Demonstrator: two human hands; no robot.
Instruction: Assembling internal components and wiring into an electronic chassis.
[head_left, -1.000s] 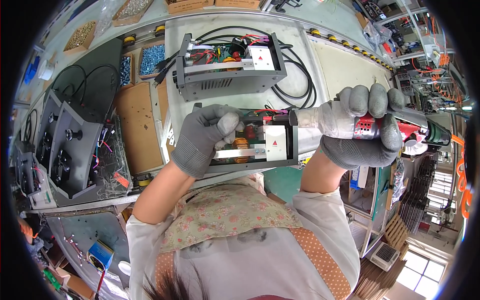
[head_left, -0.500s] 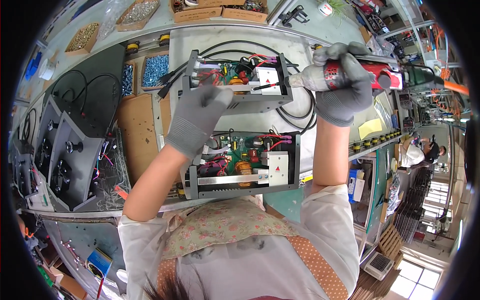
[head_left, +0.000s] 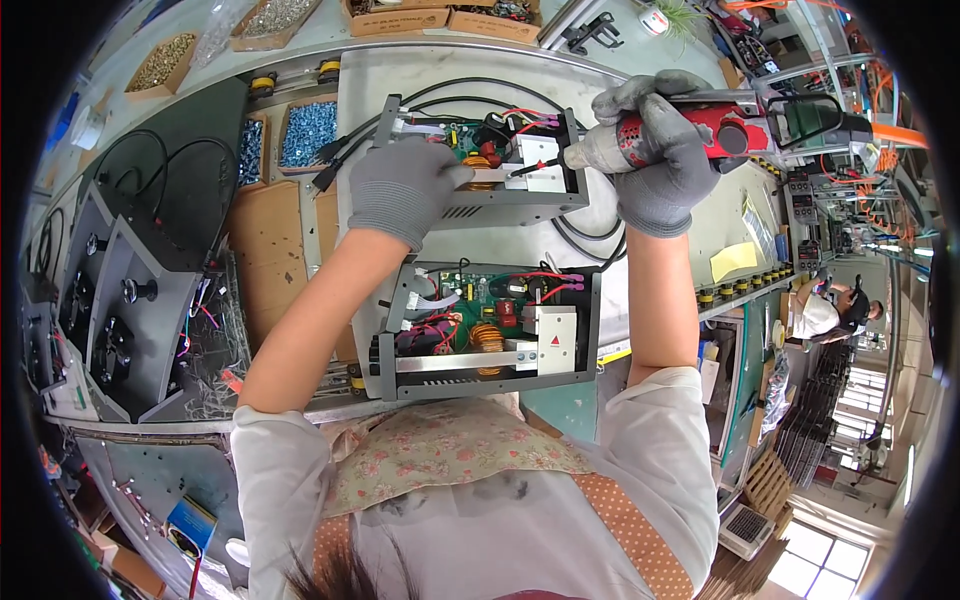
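Observation:
My right hand (head_left: pixel 665 150), in a grey glove, grips a red power screwdriver (head_left: pixel 640 140) held level. Its dark bit (head_left: pixel 530 168) points left, reaching over the silver bracket in the far open metal chassis (head_left: pixel 510 212). My gloved left hand (head_left: pixel 405 190) covers the left part of that chassis, thumb and fingers closed by its metal bar. What they hold, if anything, is hidden. Inside are a green circuit board, a copper coil (head_left: pixel 480 165) and red wires. A second similar chassis (head_left: pixel 490 382) lies nearer me, with its coil, silver bar and bracket visible; neither hand touches it.
Boxes of blue screws (head_left: pixel 308 135) and other small hardware stand beyond and left. Grey panels with fitted parts (head_left: pixel 150 290) lie at left, near brown cardboard (head_left: pixel 268 250). Black cables (head_left: pixel 590 230) loop behind the far chassis. A yellow paper (head_left: pixel 735 260) lies right; another person (head_left: pixel 835 310) is farther off.
My left hand has shifted slightly left and up over the far chassis. My right hand has moved the screwdriver a little left, its bit still over the bracket.

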